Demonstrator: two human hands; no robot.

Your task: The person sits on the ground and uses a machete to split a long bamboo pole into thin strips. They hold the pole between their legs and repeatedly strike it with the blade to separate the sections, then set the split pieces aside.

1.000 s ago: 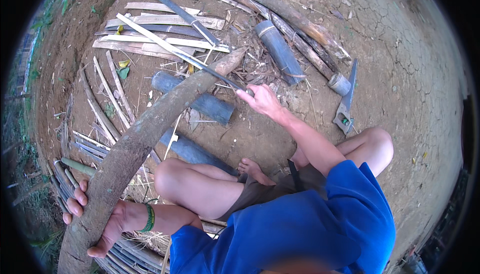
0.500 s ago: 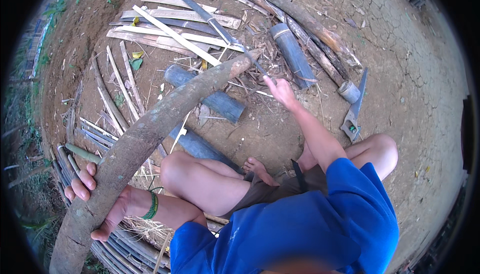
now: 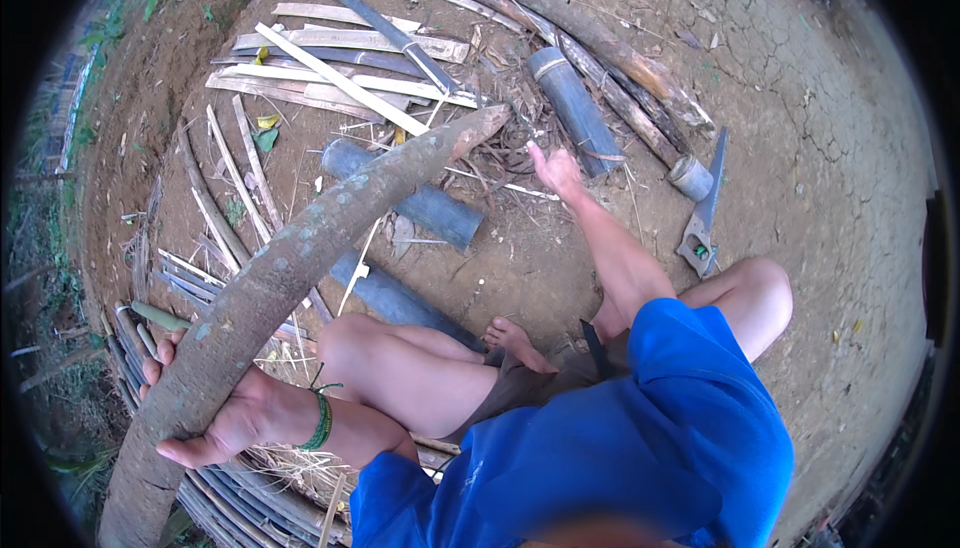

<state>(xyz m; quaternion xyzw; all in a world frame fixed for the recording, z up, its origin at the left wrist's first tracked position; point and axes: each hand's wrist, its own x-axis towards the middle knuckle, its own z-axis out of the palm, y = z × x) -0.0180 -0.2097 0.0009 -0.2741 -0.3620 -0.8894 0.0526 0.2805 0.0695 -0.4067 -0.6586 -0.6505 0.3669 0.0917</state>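
Note:
My left hand (image 3: 232, 416) grips a thick, bark-covered log (image 3: 310, 248) from below, thumb on one side and fingertips on the other. The log slants up to the right, and its far end is stripped and pointed. Just right of that tip, my right hand (image 3: 560, 173) is closed round what looks like a knife (image 3: 532, 134). Its narrow dark blade is hard to make out now. Beneath the log lies a dark bamboo section (image 3: 440, 216) on the ground, and another bamboo section (image 3: 577, 113) lies beyond my right hand.
A handsaw (image 3: 707, 208) rests on the dirt near my right knee, beside a short bamboo piece (image 3: 690, 178). Split bamboo strips (image 3: 350, 43) are heaped at the far left. Long poles (image 3: 620, 38) lie at the back. Another bamboo tube (image 3: 400, 293) lies by my left knee.
The knife has shifted at the log's tip, its blade showing less than before. My left wrist has turned slightly under the log, and the whole view has shifted a little.

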